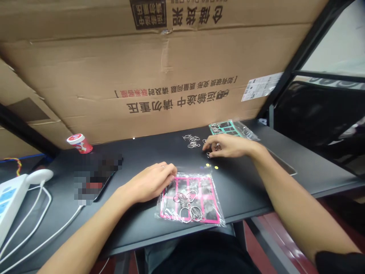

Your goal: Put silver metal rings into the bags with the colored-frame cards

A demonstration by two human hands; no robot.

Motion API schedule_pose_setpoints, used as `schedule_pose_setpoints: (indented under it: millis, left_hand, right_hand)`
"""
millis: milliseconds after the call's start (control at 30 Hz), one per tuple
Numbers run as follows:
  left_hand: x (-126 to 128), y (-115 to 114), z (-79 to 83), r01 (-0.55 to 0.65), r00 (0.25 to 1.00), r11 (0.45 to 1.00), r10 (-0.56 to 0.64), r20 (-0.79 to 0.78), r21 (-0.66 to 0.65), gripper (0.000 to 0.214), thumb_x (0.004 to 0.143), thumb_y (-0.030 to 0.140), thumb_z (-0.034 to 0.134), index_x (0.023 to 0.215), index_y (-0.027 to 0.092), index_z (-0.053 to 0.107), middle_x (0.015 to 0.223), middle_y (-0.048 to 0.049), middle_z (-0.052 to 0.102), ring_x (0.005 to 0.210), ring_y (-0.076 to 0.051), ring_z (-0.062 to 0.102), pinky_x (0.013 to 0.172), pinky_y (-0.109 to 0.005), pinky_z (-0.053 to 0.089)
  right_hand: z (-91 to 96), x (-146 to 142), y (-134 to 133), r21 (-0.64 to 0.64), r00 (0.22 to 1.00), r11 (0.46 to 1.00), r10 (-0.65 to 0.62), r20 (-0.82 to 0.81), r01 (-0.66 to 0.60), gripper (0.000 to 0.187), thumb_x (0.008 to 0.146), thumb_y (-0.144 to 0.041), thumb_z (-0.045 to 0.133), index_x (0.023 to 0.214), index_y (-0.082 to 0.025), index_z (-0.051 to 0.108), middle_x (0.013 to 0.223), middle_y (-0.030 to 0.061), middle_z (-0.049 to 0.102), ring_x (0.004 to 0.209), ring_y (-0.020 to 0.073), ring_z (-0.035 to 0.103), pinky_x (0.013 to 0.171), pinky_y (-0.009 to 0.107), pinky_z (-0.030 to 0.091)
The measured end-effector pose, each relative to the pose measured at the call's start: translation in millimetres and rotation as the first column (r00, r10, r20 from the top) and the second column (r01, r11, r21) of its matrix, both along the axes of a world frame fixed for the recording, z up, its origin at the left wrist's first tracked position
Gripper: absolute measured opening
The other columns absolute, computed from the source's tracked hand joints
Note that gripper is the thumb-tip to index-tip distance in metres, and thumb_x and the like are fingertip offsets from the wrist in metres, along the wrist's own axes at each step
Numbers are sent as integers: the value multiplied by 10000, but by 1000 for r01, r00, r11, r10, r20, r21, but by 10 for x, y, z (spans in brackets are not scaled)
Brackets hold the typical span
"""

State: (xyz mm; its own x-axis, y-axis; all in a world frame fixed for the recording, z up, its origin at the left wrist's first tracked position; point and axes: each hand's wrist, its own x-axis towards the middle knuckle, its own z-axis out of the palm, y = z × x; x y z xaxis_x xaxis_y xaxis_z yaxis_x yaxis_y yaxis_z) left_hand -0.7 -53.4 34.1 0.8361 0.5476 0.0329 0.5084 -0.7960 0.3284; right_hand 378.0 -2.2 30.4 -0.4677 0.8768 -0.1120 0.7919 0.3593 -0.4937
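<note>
My left hand point(155, 180) is closed at the upper left corner of a clear plastic bag point(215, 190), its fingers curled over the edge. Inside the bag lie a pink-and-black grid sheet and several metal key rings point(185, 215) with chains. Farther back, my right hand point(225, 146) hovers low over the table with curled fingers. Shiny metal key rings point(218, 147) show between its fingers and thumb. Just left of that hand is a loose pile of metal rings and chains point(193, 142). Small yellow discs point(216, 167) lie between the bag and my right hand.
A second bag with a green grid sheet point(228, 128) lies behind my right hand. At left are a red-and-white tub point(80, 144), a partly blurred phone point(105, 179), white cables point(64, 224) and a power strip point(11, 201). Cardboard point(94, 64) walls the table's back.
</note>
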Motion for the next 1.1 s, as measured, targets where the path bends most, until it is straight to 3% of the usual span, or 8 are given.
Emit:
schedule_pose_setpoints:
  millis: [133, 300, 533, 900, 1100]
  left_hand:
    - [-2, 3, -12, -2, 1000, 1000, 2, -17, 7, 227, 1180, 356, 334, 1107, 234, 512, 1023, -37, 627, 897, -203, 585, 830, -354, 446]
    - [-4, 7, -7, -1, 1000, 1000, 1, -24, -6, 217, 1179, 350, 338, 1114, 235, 511, 1030, -40, 626, 904, -206, 589, 827, -353, 438]
    - [1, 21, 4, -3, 1000, 1000, 3, -21, -12, 238, 1178, 337, 331, 1095, 229, 526, 1033, -42, 624, 909, -206, 586, 836, -355, 439]
    - [6, 28, 14, -22, 999, 999, 21, -27, -40, 246, 1182, 360, 335, 1132, 236, 541, 1061, -36, 631, 940, -209, 594, 858, -354, 452]
    - [13, 31, 15, -35, 999, 998, 34, -26, -46, 261, 1185, 371, 329, 1127, 234, 543, 1074, -43, 636, 948, -212, 593, 866, -360, 452]
  right_hand:
    - [-63, 36, 55, -73, 999, 997, 19, 51, -15, 378, 860, -399, 768, 1185, -209, 793, 965, 74, 819, 876, 254, 759, 794, 357, 562]
    - [-138, 36, 120, -154, 1000, 988, -27, 6, 28, 343, 840, -409, 790, 1106, -195, 763, 918, 72, 823, 849, 249, 767, 777, 343, 564]
    - [-110, 70, 126, -210, 996, 975, -63, 70, 77, 310, 847, -498, 804, 943, -209, 745, 852, 57, 795, 746, 211, 711, 683, 311, 507]
    - [-84, 83, 163, -193, 996, 980, -29, 85, 45, 334, 852, -536, 806, 870, -206, 763, 848, 60, 778, 752, 212, 673, 661, 318, 447]
    - [-66, 70, 130, -168, 998, 986, -8, 70, 19, 260, 883, -459, 777, 828, -208, 744, 809, 51, 763, 718, 200, 649, 637, 321, 434]
